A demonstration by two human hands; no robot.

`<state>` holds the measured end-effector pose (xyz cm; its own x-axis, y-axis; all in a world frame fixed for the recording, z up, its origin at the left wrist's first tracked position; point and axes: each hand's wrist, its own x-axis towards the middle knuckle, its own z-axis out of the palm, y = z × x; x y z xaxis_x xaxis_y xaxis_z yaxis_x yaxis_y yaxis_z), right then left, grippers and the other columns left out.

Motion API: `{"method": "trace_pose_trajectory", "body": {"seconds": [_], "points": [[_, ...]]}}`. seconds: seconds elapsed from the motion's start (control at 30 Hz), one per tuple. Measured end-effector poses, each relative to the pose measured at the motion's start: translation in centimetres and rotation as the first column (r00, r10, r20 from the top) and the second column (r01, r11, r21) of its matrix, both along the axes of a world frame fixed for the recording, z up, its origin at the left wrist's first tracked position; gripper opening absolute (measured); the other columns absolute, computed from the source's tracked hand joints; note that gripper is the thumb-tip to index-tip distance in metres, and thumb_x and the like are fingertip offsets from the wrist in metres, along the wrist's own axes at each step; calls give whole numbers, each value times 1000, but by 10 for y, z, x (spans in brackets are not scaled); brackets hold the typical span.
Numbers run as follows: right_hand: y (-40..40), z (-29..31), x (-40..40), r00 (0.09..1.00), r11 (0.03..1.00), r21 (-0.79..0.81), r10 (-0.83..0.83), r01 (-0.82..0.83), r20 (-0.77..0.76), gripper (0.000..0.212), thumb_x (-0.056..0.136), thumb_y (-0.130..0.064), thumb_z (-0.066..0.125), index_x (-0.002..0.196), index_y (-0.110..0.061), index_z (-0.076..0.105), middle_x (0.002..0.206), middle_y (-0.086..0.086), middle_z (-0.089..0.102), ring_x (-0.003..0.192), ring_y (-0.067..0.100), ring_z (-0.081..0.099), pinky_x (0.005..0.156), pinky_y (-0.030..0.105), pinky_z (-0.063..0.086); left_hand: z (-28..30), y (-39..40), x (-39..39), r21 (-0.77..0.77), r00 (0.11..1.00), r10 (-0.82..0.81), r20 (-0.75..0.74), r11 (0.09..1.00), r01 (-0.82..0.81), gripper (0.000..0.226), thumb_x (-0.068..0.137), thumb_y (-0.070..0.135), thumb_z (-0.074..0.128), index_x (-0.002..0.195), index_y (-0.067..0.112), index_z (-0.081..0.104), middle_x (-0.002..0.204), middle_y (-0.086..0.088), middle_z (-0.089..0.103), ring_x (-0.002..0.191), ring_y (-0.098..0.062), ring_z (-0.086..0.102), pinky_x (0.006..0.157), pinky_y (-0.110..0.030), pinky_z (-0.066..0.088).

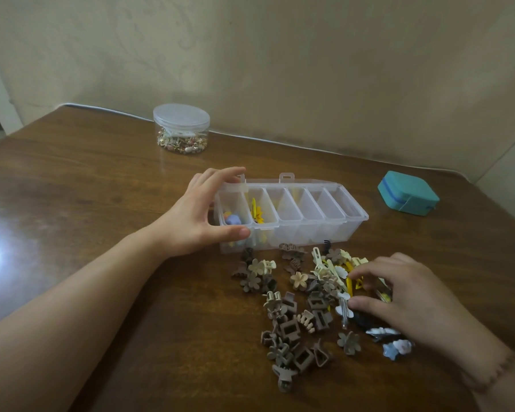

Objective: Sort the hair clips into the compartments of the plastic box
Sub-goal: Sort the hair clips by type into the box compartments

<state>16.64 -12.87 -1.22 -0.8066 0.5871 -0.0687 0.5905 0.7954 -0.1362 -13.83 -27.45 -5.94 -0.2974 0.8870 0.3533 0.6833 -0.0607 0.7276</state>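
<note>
Plastic hair clips (304, 304) — light, stiff, tangle-prone; pinch the yellow clip (351, 285) by its body. Your right hand (405, 295) curls onto it — left hand (197, 215) grips plastic box (292, 215).

Both forearms are bare, and a thin scalloped bracelet (488, 379) circles the right wrist.

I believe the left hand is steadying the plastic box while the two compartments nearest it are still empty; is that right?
Not quite. The head view shows the left hand gripping the plastic box, but the two compartments nearest it already hold clips: a bluish clip and yellow clips. The others look empty.
</note>
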Motion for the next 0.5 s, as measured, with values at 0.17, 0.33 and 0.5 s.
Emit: {"method": "trace_pose_trajectory", "body": {"seconds": [0.17, 0.33, 0.5], "points": [[2, -4, -3, 993, 995, 1, 98, -98, -64, 31, 68, -65, 62, 96, -55, 54, 92, -31, 51, 96, -4, 42, 77, 23, 38, 1, 0, 0, -4, 1000, 1, -1, 1000, -1, 97, 65, 71, 66, 149, 36, 33, 134, 12, 45, 131, -10, 37, 105, -25, 34], [-1, 1, -4, 971, 972, -43, 229, -232, -73, 18, 77, -40, 74, 89, -50, 64, 94, -29, 55, 101, -4, 46, 83, 25, 45, 1, -1, 0, -8, 1000, -2, -1, 1000, 2, 95, 66, 71, 66, 149, 37, 34, 135, 12, 45, 131, -10, 37, 105, -28, 36], [-1, -2, -6, 959, 955, -83, 283, -284, -19, 25, 80, -40, 71, 90, -60, 59, 100, -31, 46, 105, -8, 38, 86, 20, 39, 1, -1, 0, -9, 1000, 4, -8, 1000, -4, 96, 66, 71, 66, 149, 35, 35, 135, 12, 44, 131, -10, 37, 107, -30, 35]]}}
